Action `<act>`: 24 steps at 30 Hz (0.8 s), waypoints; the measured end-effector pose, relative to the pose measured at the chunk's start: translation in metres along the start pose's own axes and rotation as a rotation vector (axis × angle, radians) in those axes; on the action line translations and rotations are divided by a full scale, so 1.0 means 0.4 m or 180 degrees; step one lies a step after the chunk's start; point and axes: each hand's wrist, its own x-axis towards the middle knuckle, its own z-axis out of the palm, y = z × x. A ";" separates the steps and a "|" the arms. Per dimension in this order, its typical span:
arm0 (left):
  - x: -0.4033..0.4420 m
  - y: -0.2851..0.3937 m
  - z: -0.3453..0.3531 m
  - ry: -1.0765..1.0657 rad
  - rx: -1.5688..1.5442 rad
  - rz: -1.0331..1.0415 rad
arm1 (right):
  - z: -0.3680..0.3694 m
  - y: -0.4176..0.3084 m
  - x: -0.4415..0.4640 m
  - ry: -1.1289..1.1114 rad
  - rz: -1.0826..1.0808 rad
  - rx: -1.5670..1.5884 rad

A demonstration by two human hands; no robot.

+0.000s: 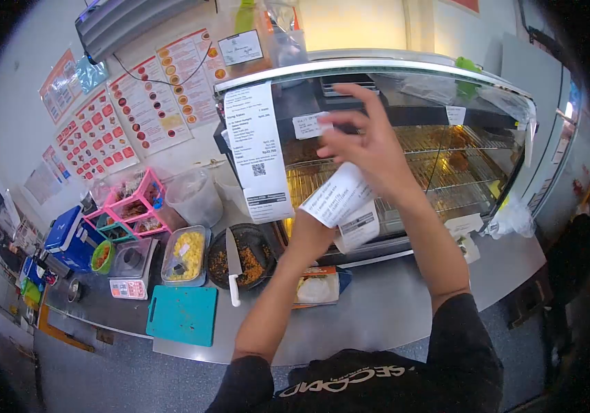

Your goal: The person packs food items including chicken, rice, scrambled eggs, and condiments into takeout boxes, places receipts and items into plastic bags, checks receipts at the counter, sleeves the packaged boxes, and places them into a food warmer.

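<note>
My left hand [310, 237] holds a printed paper receipt [338, 195] in front of the glass display case [470, 155]. The paper covers most of its fingers. Just above the receipt is my right hand [370, 148], its fingers apart and partly bent, with no object visible between them. Whether its palm touches the paper, I cannot tell. A second long receipt [257, 155] hangs on the case's glass to the left. Below my left hand, an open carton [319, 286] with white contents sits on the counter.
A knife [233, 265] lies across a dark bowl [260, 241] of brown crumbly food. A teal cutting board [183, 314] rests at the counter's front edge. Further left are a tub of yellow pieces [185, 253], a scale [130, 287] and a pink rack [136, 206].
</note>
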 end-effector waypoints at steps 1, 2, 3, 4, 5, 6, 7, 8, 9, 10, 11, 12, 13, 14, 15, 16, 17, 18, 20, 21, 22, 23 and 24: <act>0.013 -0.004 -0.022 -0.0071 0.0039 0.0071 | 0.009 -0.008 0.017 -0.0142 -0.0089 -0.0639; 0.022 -0.005 -0.036 -0.0142 0.0081 0.0142 | 0.014 -0.013 0.032 -0.0281 -0.0182 -0.1275; 0.025 -0.001 -0.044 -0.0259 -0.0207 -0.0129 | 0.007 0.009 0.047 -0.0516 -0.0253 -0.1430; 0.027 0.004 -0.053 -0.0398 -0.0487 -0.0393 | -0.003 0.014 0.046 -0.0295 -0.0699 -0.2031; 0.028 0.010 -0.064 -0.0557 -0.0765 -0.0656 | -0.017 0.018 0.040 -0.0043 -0.1138 -0.2625; 0.021 0.016 -0.073 -0.0547 -0.1099 -0.0893 | -0.032 0.019 0.030 0.0226 -0.1578 -0.3224; 0.006 0.024 -0.078 -0.0531 -0.1447 -0.1126 | -0.032 -0.028 -0.013 0.0302 -0.0787 -0.3199; -0.005 0.038 -0.081 -0.0503 -0.1814 -0.1369 | -0.028 -0.042 -0.049 0.0158 -0.0180 -0.3361; -0.009 0.080 -0.095 -0.0440 -0.2083 -0.1400 | -0.023 -0.049 -0.083 -0.0003 0.0441 -0.3511; -0.014 0.078 -0.086 -0.0471 -0.2124 -0.1342 | -0.025 -0.052 -0.101 -0.0175 0.1061 -0.3655; -0.025 0.074 -0.076 -0.0511 -0.2158 -0.1299 | -0.032 -0.035 -0.111 -0.0159 0.0840 -0.3852; -0.042 0.070 -0.069 -0.0587 -0.2169 -0.1283 | -0.038 0.001 -0.124 -0.0128 0.0647 -0.4009; -0.053 0.050 -0.047 -0.0622 -0.2240 -0.1348 | -0.044 0.028 -0.135 -0.0081 0.0456 -0.4149; -0.060 0.046 -0.033 -0.0528 -0.2394 -0.1158 | -0.057 0.036 -0.138 -0.0111 0.0801 -0.3951; -0.060 0.053 -0.025 -0.0430 -0.2551 -0.0971 | -0.077 0.040 -0.133 -0.0143 0.1145 -0.3745; -0.058 0.060 -0.024 -0.0313 -0.2711 -0.0771 | -0.092 0.044 -0.128 -0.0180 0.1467 -0.3545; -0.055 0.071 -0.039 -0.0515 -0.2768 -0.0948 | -0.099 0.051 -0.124 -0.0483 0.2037 -0.2567; -0.055 0.058 -0.034 -0.0523 -0.2531 -0.0785 | -0.099 0.072 -0.128 -0.0406 0.1685 -0.1916; -0.054 0.024 -0.027 -0.0545 -0.2026 -0.0466 | -0.083 0.128 -0.134 -0.0017 0.0907 -0.0723; -0.046 0.029 -0.031 -0.0479 -0.2063 -0.0436 | -0.072 0.152 -0.129 0.0208 0.0448 -0.0213; -0.038 0.042 -0.037 -0.0417 -0.2096 -0.0420 | -0.042 0.103 -0.104 0.0336 0.0126 -0.0547; -0.032 0.053 -0.043 -0.0362 -0.2123 -0.0408 | -0.031 0.085 -0.073 0.0355 -0.0133 -0.0678; -0.025 0.061 -0.049 -0.0166 -0.2059 -0.0533 | -0.021 0.069 -0.039 0.0379 -0.0394 -0.0803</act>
